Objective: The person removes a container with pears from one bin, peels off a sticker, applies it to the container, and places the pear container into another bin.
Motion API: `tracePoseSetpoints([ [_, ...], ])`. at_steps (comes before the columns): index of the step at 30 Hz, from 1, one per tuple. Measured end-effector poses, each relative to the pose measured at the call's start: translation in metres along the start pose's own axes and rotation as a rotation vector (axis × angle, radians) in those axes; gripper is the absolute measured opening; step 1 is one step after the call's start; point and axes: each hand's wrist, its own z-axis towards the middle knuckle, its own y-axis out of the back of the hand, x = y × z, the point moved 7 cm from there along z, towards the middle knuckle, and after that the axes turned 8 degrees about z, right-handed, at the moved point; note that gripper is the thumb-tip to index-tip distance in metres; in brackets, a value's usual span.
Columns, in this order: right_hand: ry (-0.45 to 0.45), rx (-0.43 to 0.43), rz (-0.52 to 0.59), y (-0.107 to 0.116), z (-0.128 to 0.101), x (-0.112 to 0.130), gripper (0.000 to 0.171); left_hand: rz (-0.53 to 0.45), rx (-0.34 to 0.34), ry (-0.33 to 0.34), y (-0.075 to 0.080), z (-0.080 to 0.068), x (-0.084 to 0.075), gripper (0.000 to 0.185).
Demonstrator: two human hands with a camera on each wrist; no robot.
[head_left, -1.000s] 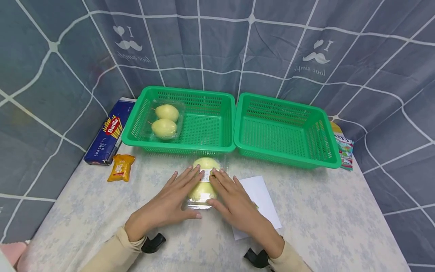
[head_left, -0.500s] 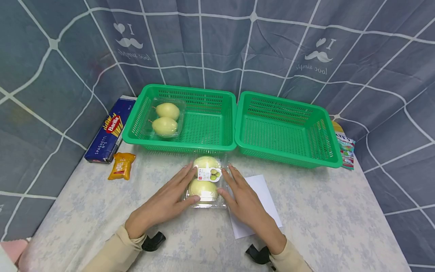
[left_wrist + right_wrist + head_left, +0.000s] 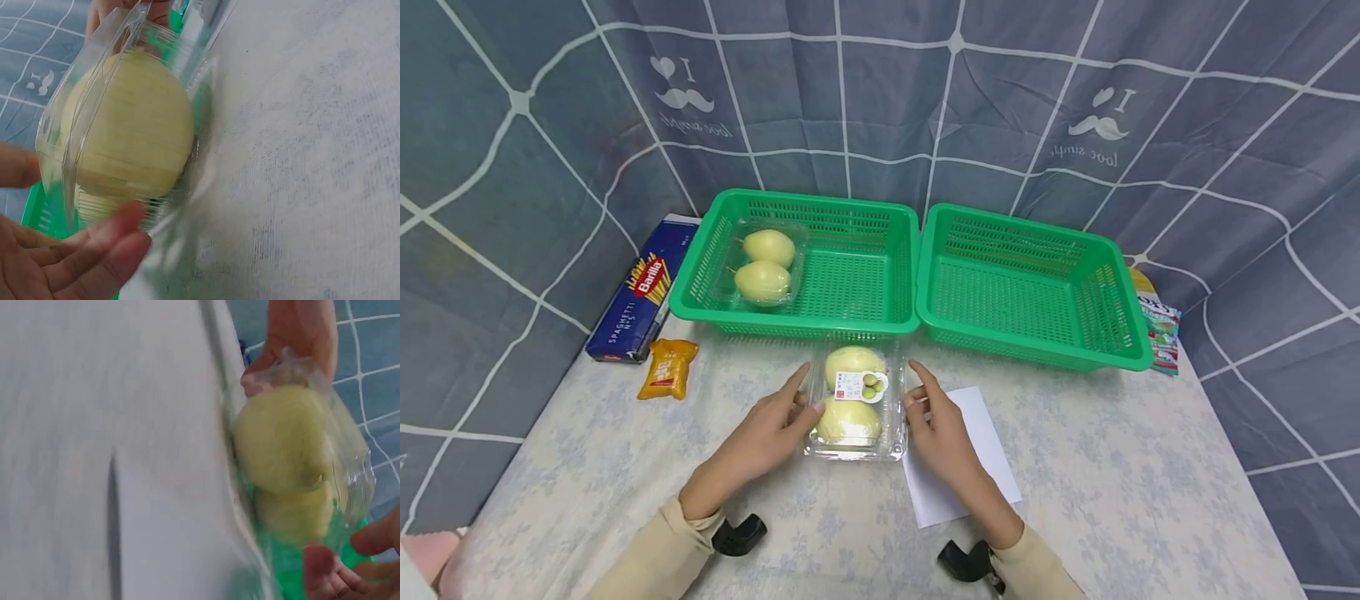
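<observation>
Left hand and right hand pinch the clear pear box by its sides near the table's middle — thin, slick plastic could buckle, pop open or slip.

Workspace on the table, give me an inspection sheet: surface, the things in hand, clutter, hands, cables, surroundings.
Surface: table under a pale floral cloth.
Things in hand: clear pear pack, two pears, labelled lid, on the cloth before the left green basket.
Clutter: second pear pack in that basket; right green basket; spaghetti box; orange sachet; white paper; colourful packet.
Hands: left hand and right hand grip the pack's sides.
Cables: nothing seen.
Surroundings: grey grid-patterned curtain.
</observation>
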Motion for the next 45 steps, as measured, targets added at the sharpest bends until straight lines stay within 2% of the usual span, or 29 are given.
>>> tracePoseSetpoints([
  [3, -0.175, 0.028, 0.277, -0.004, 0.003, -0.012, 0.057, -0.055, 0.008, 0.039, 0.001, 0.002, 0.003, 0.066],
  [6, -0.337, 0.053, 0.53, -0.01, 0.004, -0.022, 0.052, -0.089, 0.022, 0.057, 0.001, 0.004, 0.004, 0.057],
  [8, -0.41, 0.067, 0.63, -0.013, 0.003, -0.026, 0.047, -0.087, 0.025, 0.067, 0.0, 0.005, 0.005, 0.052],
  [11, -0.453, 0.074, 0.704, -0.016, 0.001, -0.029, 0.041, -0.076, 0.027, 0.072, -0.001, 0.006, 0.006, 0.049],
  [21, -0.439, 0.086, 0.697, -0.015, 0.0, -0.031, 0.041, -0.065, 0.028, 0.08, -0.001, 0.009, 0.009, 0.048],
  [30, -0.365, 0.065, 0.502, -0.005, -0.006, -0.022, 0.038, -0.115, 0.055, 0.071, -0.002, 0.005, 0.006, 0.049],
  [38, -0.336, 0.069, 0.478, 0.004, -0.011, -0.015, 0.039, -0.191, 0.052, 0.04, -0.002, 0.002, 0.0, 0.048],
  [45, -0.317, 0.097, 0.466, 0.017, -0.02, -0.007, 0.04, -0.226, 0.092, 0.015, -0.006, -0.003, -0.008, 0.05],
])
